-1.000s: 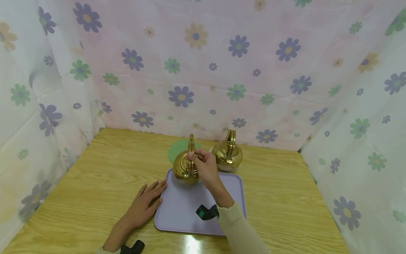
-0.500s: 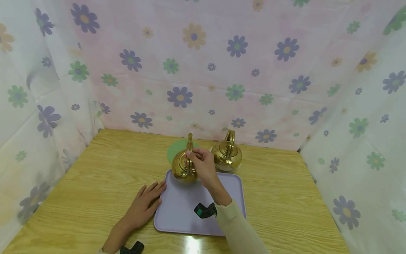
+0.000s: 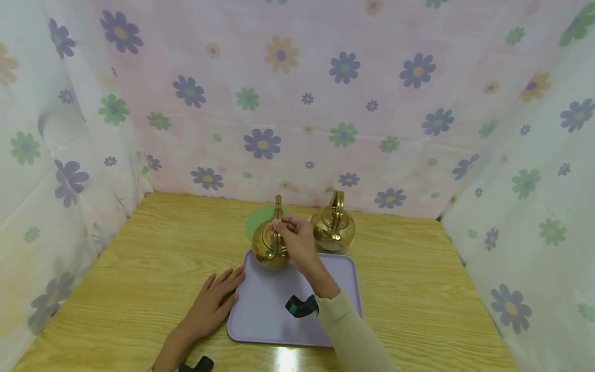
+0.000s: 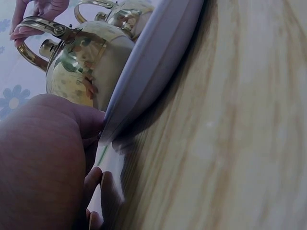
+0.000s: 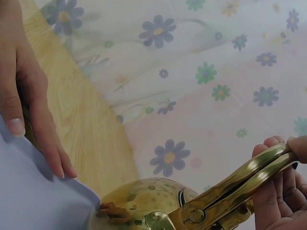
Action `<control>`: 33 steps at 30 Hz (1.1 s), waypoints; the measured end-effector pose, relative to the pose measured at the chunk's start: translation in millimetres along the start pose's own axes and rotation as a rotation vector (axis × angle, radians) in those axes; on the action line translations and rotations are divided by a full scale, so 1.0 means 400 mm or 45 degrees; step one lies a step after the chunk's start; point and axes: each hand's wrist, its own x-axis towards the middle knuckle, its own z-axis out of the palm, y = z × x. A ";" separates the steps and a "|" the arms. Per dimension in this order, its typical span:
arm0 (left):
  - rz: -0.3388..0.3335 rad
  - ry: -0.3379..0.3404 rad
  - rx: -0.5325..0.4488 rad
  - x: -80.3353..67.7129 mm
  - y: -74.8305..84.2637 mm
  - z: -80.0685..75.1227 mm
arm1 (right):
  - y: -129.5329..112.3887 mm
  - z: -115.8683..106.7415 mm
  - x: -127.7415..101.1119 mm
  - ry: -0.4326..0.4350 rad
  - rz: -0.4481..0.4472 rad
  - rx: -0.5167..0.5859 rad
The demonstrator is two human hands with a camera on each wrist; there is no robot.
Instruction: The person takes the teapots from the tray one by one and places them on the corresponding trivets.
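A shiny gold kettle stands upright on the back left of the lavender tray. My right hand grips its raised handle, with the fingers curled round it in the right wrist view. The left hand lies with fingers spread on the table, its fingertips and thumb at the tray's left rim. Just behind the tray, to the right, sits a second gold kettle with its handle up; no hand is on it.
A green round mat lies on the wood-grain table, partly hidden behind the held kettle. Flowered cloth hangs along the table's back and both sides.
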 end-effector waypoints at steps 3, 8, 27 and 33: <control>-0.005 -0.001 0.004 0.000 -0.002 0.002 | 0.003 -0.001 0.005 -0.007 -0.013 -0.017; -0.028 -0.022 0.004 0.000 -0.009 0.005 | 0.004 -0.003 0.012 0.003 -0.025 -0.046; -0.006 -0.010 0.005 -0.001 -0.007 0.002 | 0.002 -0.002 0.030 -0.007 -0.002 0.046; 0.001 -0.017 0.007 0.000 -0.009 0.003 | 0.002 -0.003 0.040 -0.008 -0.025 0.066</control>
